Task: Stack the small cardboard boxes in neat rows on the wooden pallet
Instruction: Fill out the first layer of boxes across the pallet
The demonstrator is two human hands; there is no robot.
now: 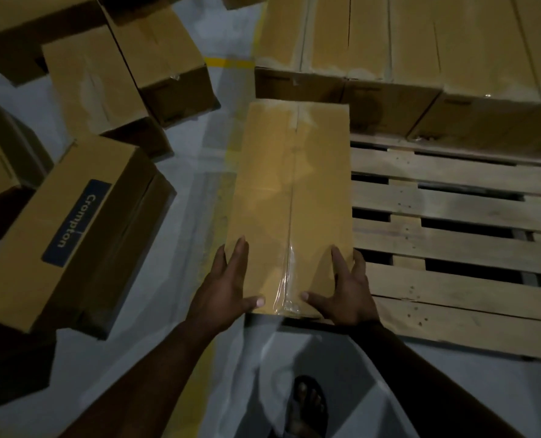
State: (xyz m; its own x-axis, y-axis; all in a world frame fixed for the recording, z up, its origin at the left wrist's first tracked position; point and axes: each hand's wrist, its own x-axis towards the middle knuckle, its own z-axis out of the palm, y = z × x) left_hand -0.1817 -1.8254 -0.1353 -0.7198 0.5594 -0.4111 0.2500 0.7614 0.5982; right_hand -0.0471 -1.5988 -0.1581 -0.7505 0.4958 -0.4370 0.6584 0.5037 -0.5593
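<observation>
My left grip and right grip, both spread wide, press the near end of the box on the pallet.

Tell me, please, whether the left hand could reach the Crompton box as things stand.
Probably yes: only bare floor lies between the left hand and the Crompton box beside it, but it would first have to leave the long box it rests on.
</observation>
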